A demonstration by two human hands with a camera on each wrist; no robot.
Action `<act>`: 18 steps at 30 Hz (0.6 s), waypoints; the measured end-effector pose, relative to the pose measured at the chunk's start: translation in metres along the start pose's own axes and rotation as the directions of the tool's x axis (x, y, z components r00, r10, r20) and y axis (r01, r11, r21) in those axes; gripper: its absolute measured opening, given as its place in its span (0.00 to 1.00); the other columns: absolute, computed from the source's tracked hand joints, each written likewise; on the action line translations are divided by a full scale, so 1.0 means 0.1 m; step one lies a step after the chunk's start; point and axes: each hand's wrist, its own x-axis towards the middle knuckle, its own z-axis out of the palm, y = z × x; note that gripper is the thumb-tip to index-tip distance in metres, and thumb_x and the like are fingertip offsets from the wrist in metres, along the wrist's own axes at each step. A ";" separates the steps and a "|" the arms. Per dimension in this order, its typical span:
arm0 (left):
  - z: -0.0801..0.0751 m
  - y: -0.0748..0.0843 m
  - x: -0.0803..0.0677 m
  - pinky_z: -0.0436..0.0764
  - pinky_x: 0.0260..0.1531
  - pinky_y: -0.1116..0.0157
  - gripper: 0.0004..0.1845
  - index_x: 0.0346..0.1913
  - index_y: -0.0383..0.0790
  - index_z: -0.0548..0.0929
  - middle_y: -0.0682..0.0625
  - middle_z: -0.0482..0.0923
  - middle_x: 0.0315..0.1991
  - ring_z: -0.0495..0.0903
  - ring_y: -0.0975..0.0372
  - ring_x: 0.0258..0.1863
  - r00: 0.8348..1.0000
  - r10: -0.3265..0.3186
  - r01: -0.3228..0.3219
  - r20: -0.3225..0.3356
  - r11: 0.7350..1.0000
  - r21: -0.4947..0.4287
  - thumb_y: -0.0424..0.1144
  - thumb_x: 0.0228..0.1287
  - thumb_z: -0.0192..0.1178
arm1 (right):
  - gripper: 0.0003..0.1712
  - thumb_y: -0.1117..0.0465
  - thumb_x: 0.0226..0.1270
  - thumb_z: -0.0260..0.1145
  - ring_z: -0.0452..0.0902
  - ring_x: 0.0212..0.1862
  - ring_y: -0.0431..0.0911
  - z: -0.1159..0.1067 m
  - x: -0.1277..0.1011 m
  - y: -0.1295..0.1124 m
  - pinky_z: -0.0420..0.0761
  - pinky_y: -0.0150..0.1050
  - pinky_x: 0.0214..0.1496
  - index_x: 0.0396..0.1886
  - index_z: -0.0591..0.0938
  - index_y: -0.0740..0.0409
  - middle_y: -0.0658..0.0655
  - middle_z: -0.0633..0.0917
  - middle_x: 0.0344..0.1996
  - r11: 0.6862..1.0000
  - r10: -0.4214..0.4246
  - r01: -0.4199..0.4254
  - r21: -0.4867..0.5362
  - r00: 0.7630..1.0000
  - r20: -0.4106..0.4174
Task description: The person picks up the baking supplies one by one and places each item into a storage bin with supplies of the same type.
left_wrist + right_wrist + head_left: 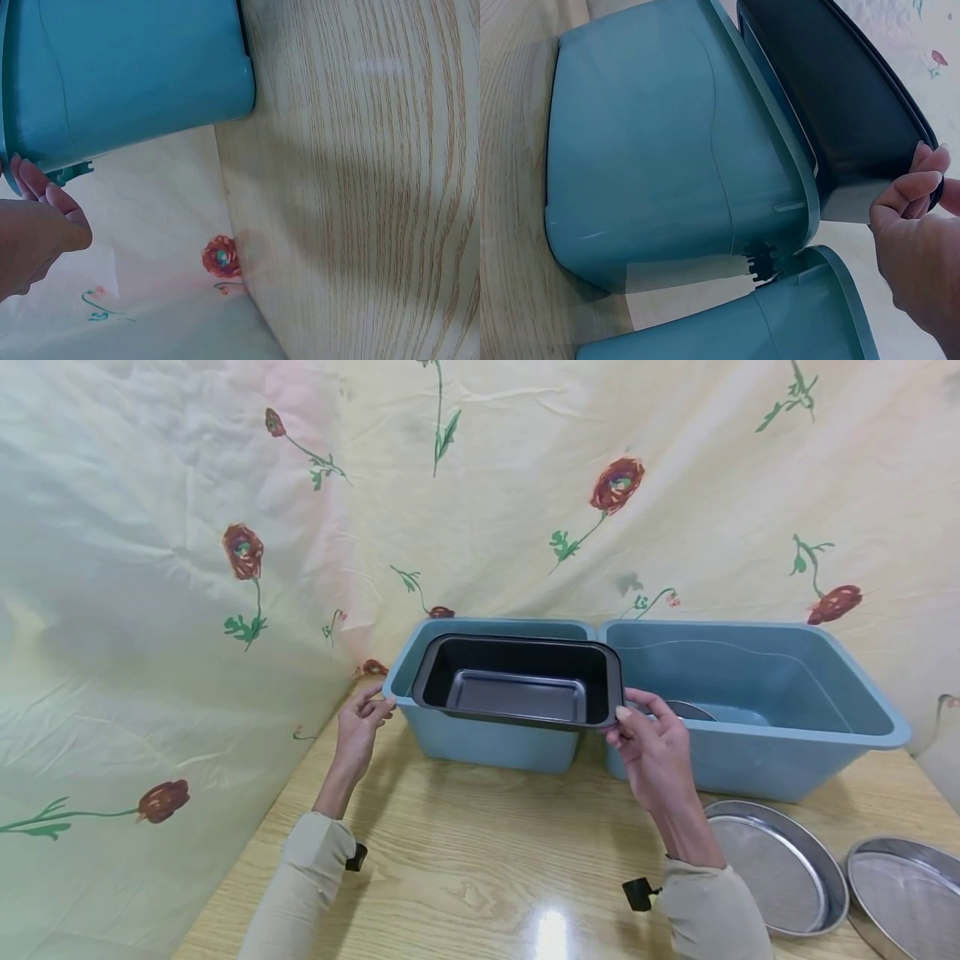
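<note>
A black loaf pan (517,693) hangs tilted over the left blue bin (495,743), its hollow side showing in the head view. My right hand (656,747) pinches the pan's right end, thumb on the rim and fingers curled beneath; the right wrist view shows the pan's dark outer side (840,105) beyond the bin's wall. At the bin's left front corner, my left hand (362,727) holds the rim with its fingertips. In the left wrist view, those fingers (56,199) meet the bin's edge, with the thumb hidden.
Beside the left bin stands a larger-looking blue bin (765,760) with a round metal piece (690,711) inside. Two round sieves (765,868) lie at the right of the wooden table (480,860). A flowered cloth (487,527) hangs behind and along the left.
</note>
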 end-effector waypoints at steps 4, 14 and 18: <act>0.00 0.00 0.00 0.73 0.45 0.66 0.23 0.68 0.29 0.75 0.60 0.83 0.30 0.78 0.66 0.34 1.000 0.000 0.000 -0.004 1.000 0.000 0.32 0.74 0.62 | 0.08 0.73 0.79 0.54 0.79 0.26 0.42 0.01 0.03 0.01 0.79 0.29 0.32 0.54 0.73 0.65 0.56 0.87 0.27 1.000 0.000 0.000 0.004 1.000 0.001; 0.00 -0.01 0.01 0.73 0.46 0.65 0.23 0.69 0.31 0.76 0.50 0.86 0.37 0.79 0.65 0.36 1.000 -0.004 0.004 -0.006 1.000 0.003 0.33 0.74 0.63 | 0.08 0.74 0.79 0.54 0.80 0.26 0.42 0.04 0.09 0.03 0.79 0.29 0.32 0.52 0.73 0.66 0.57 0.87 0.24 1.000 0.009 -0.009 -0.004 1.000 -0.004; 0.00 -0.01 0.01 0.73 0.46 0.65 0.23 0.69 0.31 0.75 0.52 0.85 0.36 0.79 0.64 0.36 1.000 -0.010 0.010 -0.005 1.000 -0.005 0.32 0.74 0.62 | 0.08 0.73 0.79 0.56 0.79 0.25 0.42 0.05 0.12 0.02 0.79 0.30 0.32 0.53 0.73 0.67 0.57 0.86 0.24 1.000 0.023 -0.023 -0.008 1.000 -0.009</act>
